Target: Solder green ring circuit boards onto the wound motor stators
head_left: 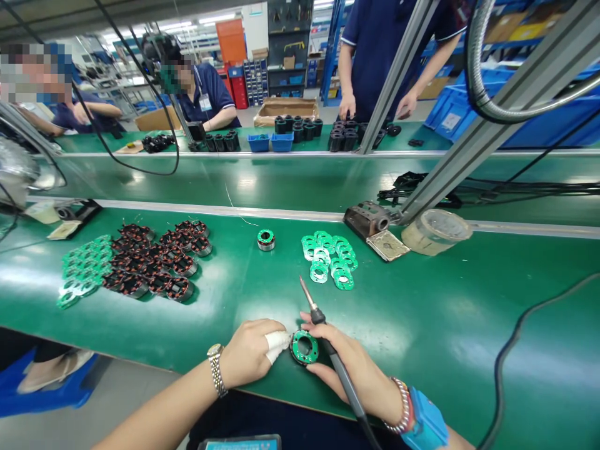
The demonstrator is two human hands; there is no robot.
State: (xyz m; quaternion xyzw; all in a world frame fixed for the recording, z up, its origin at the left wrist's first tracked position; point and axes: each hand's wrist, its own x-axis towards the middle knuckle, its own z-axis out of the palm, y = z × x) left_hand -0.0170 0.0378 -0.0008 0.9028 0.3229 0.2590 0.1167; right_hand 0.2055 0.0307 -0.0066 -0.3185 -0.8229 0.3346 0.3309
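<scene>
Near the front edge of the bench, a motor stator point(295, 357) topped by a green ring-shaped circuit board point(304, 347) sits between my hands. My left hand point(253, 353), white wraps on its fingers, is closed at the stator's left side; its fingertips are partly hidden. A soldering iron point(340, 369) lies through the grip of my right hand point(359, 365), its tip pointing up and away over the bench. That hand's thumb and fingertips also reach around the stator's right side. Farther back stands another stator point(266, 241) with a green board on top.
Many wound stators point(157, 262) cluster at left beside a sheet of green boards point(87, 269). Loose green ring boards point(328, 256) lie right of centre. Behind them are a metal iron holder point(368, 217) and a whitish tub point(435, 231). Co-workers point(209, 94) work across the bench.
</scene>
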